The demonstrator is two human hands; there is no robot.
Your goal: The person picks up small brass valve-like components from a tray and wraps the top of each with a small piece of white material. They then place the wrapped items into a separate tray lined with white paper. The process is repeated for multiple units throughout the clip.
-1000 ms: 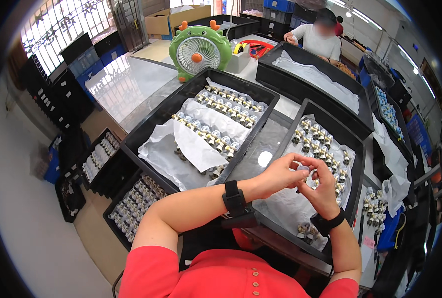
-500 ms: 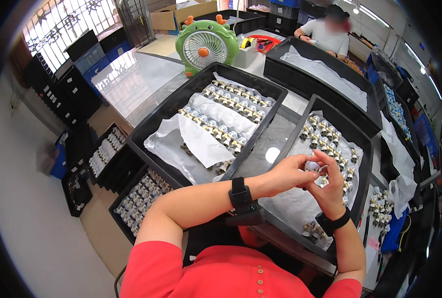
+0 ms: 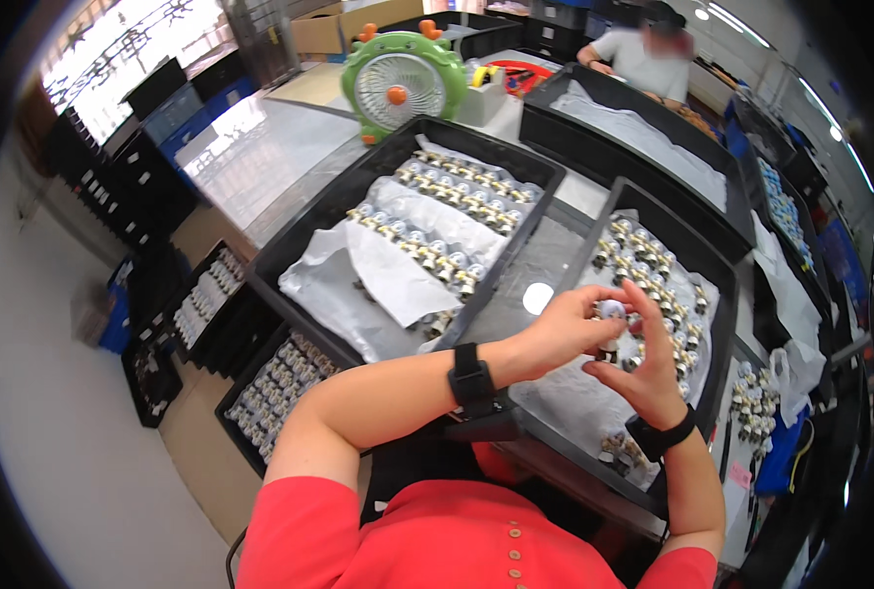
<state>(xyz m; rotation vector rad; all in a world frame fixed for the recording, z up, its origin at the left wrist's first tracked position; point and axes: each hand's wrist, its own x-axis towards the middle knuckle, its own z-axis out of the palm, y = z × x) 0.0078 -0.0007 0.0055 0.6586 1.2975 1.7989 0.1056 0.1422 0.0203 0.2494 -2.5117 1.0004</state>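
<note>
A small toy figurine [image 3: 611, 311], with a pale round head and a dark base, is upright between the fingers of my left hand [image 3: 567, 332]. My right hand [image 3: 655, 378] curves around its other side. Its thumb and forefinger are spread apart, the thumb below the figurine and the forefinger beside its head; whether a fingertip touches it is hard to tell. Both hands are over a black tray [image 3: 728, 339] lined with white sheet, where several similar figurines [image 3: 643, 257] lie in rows. Part of these rows is hidden by my right hand.
Left of this stands another black tray [image 3: 290, 221] with figurine rows between white sheets. A green fan [image 3: 405, 83] stands behind it. A lined black bin [image 3: 643, 137] is at the back, near a seated person [image 3: 643, 61]. More figurine trays [image 3: 278, 393] sit low at left.
My right thumb and forefinger have spread away from the figurine. The figurine is now more upright in my left hand and shows more of its body. The view has shifted slightly.
</note>
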